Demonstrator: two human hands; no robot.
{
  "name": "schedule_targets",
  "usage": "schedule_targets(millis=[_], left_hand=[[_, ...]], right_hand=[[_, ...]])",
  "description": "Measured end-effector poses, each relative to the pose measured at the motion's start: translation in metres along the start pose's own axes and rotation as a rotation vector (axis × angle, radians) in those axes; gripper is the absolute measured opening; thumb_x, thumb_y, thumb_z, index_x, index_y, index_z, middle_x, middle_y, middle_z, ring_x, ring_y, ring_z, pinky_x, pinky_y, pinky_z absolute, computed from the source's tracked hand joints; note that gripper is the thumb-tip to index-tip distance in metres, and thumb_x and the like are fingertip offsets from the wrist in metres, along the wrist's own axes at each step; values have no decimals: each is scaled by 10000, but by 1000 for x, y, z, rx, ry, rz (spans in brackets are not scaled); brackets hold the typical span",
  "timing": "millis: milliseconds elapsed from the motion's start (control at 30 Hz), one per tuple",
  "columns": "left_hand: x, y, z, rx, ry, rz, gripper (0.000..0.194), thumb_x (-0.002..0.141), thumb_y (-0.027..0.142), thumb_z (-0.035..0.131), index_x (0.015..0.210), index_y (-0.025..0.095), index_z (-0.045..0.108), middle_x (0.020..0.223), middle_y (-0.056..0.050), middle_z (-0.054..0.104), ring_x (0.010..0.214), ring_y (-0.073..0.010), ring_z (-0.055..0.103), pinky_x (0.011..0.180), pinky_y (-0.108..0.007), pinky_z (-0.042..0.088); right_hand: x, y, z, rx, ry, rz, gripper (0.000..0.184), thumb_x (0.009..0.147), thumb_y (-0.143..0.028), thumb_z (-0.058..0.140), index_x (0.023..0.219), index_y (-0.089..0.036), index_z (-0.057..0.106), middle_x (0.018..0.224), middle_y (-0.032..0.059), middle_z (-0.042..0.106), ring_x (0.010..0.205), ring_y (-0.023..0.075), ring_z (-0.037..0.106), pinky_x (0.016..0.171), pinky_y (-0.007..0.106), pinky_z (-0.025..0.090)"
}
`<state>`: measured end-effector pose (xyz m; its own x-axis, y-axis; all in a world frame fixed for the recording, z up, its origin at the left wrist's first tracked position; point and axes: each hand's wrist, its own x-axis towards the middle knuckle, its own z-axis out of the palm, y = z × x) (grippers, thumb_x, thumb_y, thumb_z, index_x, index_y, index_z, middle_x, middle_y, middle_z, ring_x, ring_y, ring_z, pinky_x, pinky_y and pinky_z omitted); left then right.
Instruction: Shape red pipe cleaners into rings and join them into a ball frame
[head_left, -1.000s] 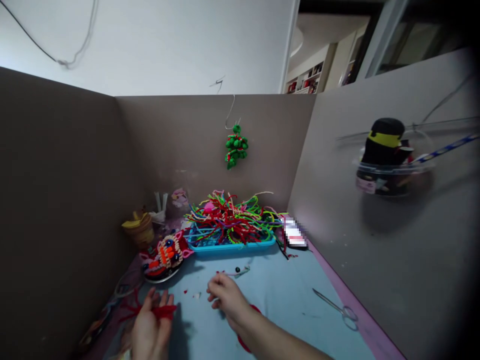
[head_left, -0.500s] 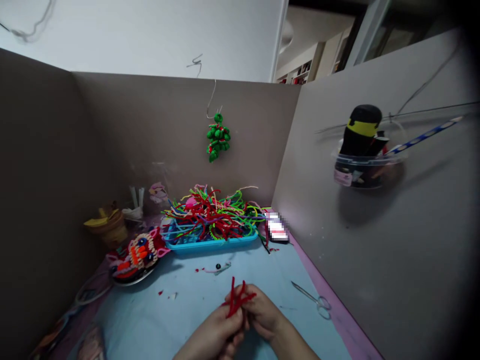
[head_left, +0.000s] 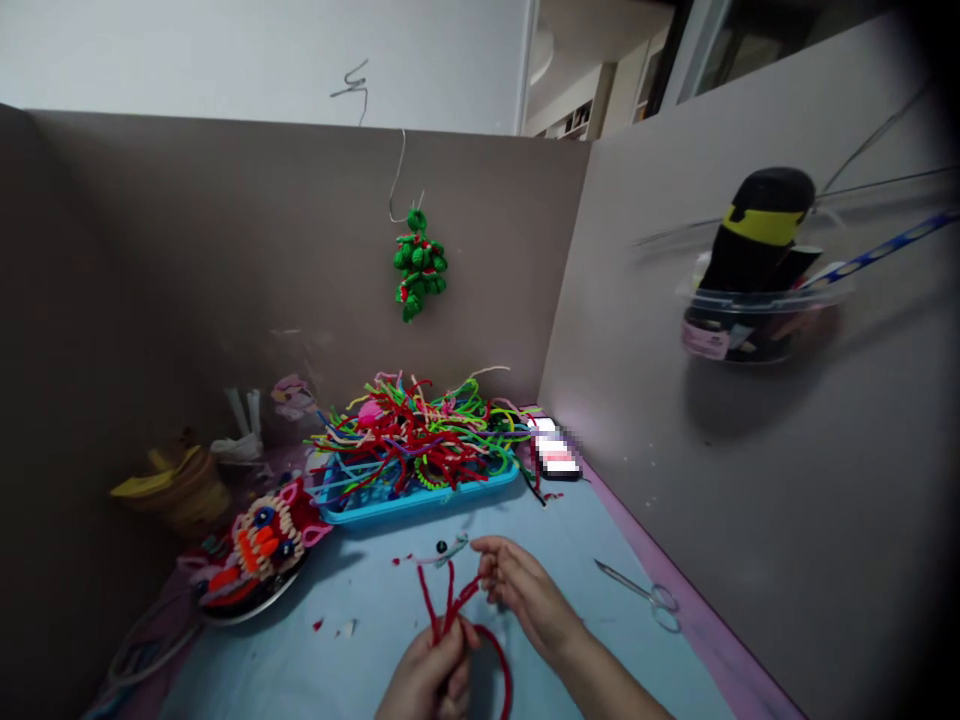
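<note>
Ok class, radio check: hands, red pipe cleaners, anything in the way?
Left hand gripping red pipe cleaners. Right hand by one tip, contact unclear. Scissors off right, seemingly not in the way.

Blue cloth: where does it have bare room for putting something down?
Bare: between right hand and scissors; left of left hand, below the red scrap. Crowded: the tray, heaped with pipe cleaners, and the far left, around the pot.

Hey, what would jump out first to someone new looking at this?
Probably the tangle of bright fuzzy strands heaped in the blue basket at the back of the table. Above it, a green ornament hangs from a wire hook. In front, the left hand grips red strands.
</note>
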<state>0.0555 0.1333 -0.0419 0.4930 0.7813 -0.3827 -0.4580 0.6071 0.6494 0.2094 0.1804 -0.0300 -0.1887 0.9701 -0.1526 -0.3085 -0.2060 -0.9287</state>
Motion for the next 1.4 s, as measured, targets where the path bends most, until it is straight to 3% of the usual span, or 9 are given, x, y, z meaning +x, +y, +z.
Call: schedule_targets(millis=[100,200,267,367,533,700,1000,1167,1400], left_hand=[[-5,9,3,-123,136,-12,561,503,598,795,777,177,547,437,102,376,320,-3,154,341,-170,69],[-7,11,1,-208,191,-3,607,403,556,850,760,166,552,433,105,381,318,0,176,330,-161,75],[-7,11,-2,-264,226,20,575,414,495,870,754,158,551,432,104,384,316,-2,197,327,-154,82],[-9,16,-6,-372,327,56,322,687,374,755,747,145,536,421,94,376,300,-7,209,329,-149,87],[-19,36,-3,-625,484,171,326,972,243,306,742,133,508,398,90,322,255,-11,214,330,-138,76],[-28,46,-2,-812,576,320,339,977,265,306,714,144,482,383,99,307,234,-8,237,327,-125,81],[-23,39,-11,-887,619,310,391,979,311,276,686,149,478,360,92,322,203,-11,223,306,-117,70],[-16,31,-22,-883,613,364,381,972,334,295,691,157,482,368,93,320,206,-19,240,296,-118,77],[-28,37,-4,-871,641,355,309,966,264,349,709,152,479,408,98,331,243,-5,247,307,-124,120]], right_hand=[[27,-6,14,-485,61,-289,262,777,-344,653,1005,-218,677,925,63,629,875,223,567,775,325,439],[62,-10,30,-1042,-72,-583,421,754,-169,638,1170,-231,612,1208,94,579,1173,278,448,1013,396,324],[85,-10,38,-1435,-109,-611,504,766,-153,629,1259,-212,539,1255,115,553,1212,291,412,1046,418,276],[110,-5,40,-1804,-118,-558,384,845,-147,538,1224,-203,539,1136,116,608,1073,269,505,943,400,343],[117,-9,20,-1887,-123,-539,292,840,-44,457,1054,-182,600,1040,113,639,966,243,543,768,323,352],[104,-20,-17,-1918,-114,-546,267,824,-31,443,969,-171,618,1007,102,650,958,238,545,760,315,336],[80,-7,-56,-1840,-154,-797,278,773,2,442,869,-184,624,890,71,656,852,210,564,753,291,355],[83,-7,-42,-1836,-107,-830,261,789,-17,442,888,-176,623,880,77,655,842,217,559,751,297,349],[112,-48,18,-1914,-124,-660,170,804,-73,476,869,-168,602,901,87,640,863,225,551,708,300,312]])
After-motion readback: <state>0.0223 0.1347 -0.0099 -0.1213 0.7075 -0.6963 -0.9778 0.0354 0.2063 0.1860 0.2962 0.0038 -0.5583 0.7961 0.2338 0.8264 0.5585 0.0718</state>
